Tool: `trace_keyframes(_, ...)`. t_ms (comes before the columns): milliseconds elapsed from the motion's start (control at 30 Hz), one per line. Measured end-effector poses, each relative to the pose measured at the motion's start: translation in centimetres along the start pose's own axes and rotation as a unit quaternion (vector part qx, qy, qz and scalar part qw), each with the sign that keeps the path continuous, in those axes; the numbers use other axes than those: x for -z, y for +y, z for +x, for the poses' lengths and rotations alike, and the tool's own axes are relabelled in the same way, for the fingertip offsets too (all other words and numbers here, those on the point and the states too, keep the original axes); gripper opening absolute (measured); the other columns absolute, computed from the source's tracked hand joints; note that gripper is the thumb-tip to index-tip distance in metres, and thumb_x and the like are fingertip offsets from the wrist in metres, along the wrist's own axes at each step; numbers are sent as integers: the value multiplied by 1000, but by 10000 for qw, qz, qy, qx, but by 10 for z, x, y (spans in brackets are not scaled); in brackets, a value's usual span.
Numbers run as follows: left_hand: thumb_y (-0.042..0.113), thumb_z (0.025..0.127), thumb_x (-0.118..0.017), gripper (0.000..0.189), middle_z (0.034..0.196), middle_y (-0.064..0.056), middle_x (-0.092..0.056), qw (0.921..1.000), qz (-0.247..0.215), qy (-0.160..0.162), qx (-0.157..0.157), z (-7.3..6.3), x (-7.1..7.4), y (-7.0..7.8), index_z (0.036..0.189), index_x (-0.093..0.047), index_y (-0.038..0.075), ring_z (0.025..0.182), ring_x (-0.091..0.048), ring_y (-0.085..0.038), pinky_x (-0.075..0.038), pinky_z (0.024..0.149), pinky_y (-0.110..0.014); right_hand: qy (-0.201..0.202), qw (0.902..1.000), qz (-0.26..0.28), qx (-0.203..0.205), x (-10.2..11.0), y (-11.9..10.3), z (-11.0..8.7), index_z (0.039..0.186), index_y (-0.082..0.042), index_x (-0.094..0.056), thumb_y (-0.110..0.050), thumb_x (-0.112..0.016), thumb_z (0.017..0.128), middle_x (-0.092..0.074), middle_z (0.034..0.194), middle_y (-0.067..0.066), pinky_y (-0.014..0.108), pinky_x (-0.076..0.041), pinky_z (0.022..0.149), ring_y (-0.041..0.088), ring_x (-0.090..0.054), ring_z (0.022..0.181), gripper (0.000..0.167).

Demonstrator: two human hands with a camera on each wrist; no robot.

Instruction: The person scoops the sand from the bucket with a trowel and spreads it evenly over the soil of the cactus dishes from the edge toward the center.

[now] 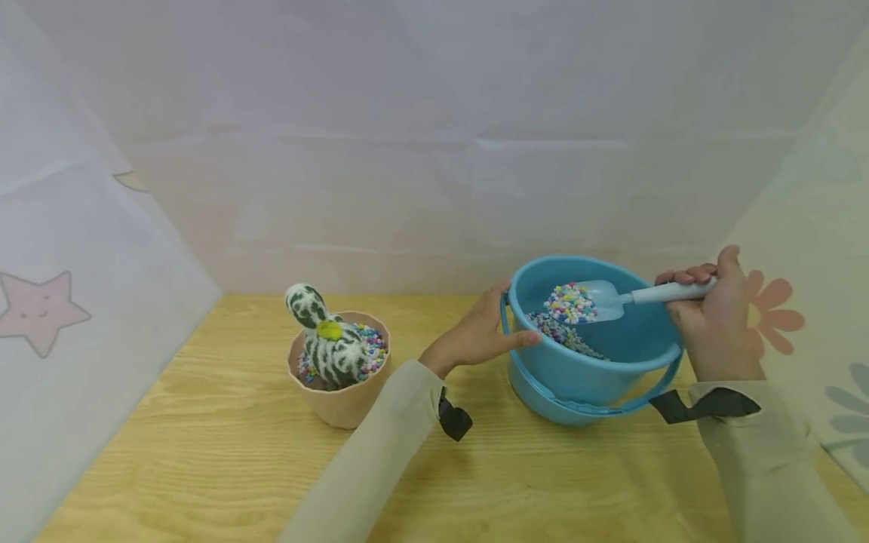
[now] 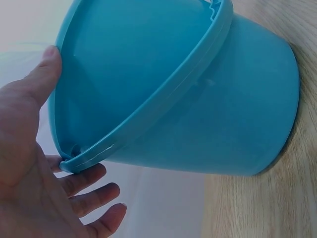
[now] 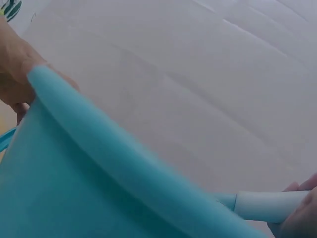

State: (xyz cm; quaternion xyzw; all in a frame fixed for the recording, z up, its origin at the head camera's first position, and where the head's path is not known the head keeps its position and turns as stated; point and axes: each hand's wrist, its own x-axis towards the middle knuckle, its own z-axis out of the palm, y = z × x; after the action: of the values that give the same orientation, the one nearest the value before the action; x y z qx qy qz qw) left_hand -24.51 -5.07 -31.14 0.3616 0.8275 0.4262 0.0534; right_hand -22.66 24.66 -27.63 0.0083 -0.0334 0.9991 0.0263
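At the left side of a blue bucket (image 1: 597, 392), my left hand (image 1: 478, 332) holds the rim, its thumb along the near edge and its fingers round the outside. The left wrist view shows this hand (image 2: 34, 148) against the bucket rim (image 2: 148, 104). My right hand (image 1: 723, 324) grips the white handle of a scoop (image 1: 607, 296) with a pale blue blade. A heap of small multicoloured beads (image 1: 572, 303) lies in the blade, above more beads (image 1: 566, 337) inside the bucket. In the right wrist view the bucket wall hides the scoop's blade.
A peach-coloured pot (image 1: 342, 407) stands left on the wooden table (image 1: 204, 467). Inside it are beads and a green-and-white cactus figure (image 1: 333, 347) with a yellow spot. Pale sheets with printed stars and flowers hang behind and at both sides. The bucket's handle (image 1: 591, 409) hangs down in front.
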Motion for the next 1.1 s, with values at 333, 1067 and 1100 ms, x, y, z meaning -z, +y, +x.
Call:
trace_keyframes(333, 47, 89, -63, 90, 152, -13, -24, 9920, 856, 474, 794, -3, -8, -1, 154, -12, 14, 138, -32, -29, -37, 108, -49, 367, 9970, 676, -72, 2, -4, -4, 64, -1, -40, -39, -53, 94, -40, 58, 16, 42, -30, 66, 32, -34, 53, 51)
trace_keyframes(1067, 36, 96, -57, 52, 142, -11, -42, 9820, 581, 1757, 371, 0, -15, 0, 139, -48, 8, 131, -45, -26, -41, 106, -41, 428, 9920, 1175, 177, -4, 1, -9, 65, -1, -39, -41, -51, 96, -37, 58, 15, 42, -28, 62, 32, -30, 50, 52)
trace_keyframes(1100, 35, 96, -57, 51, 142, -11, -43, 9816, 578, 1785, 358, 0, -14, 0, 138, -49, 8, 131, -45, -26, -41, 106, -42, 432, 9924, 1132, 201, -5, 2, -8, 65, -1, -38, -41, -50, 97, -37, 58, 16, 42, -29, 62, 33, -30, 50, 53)
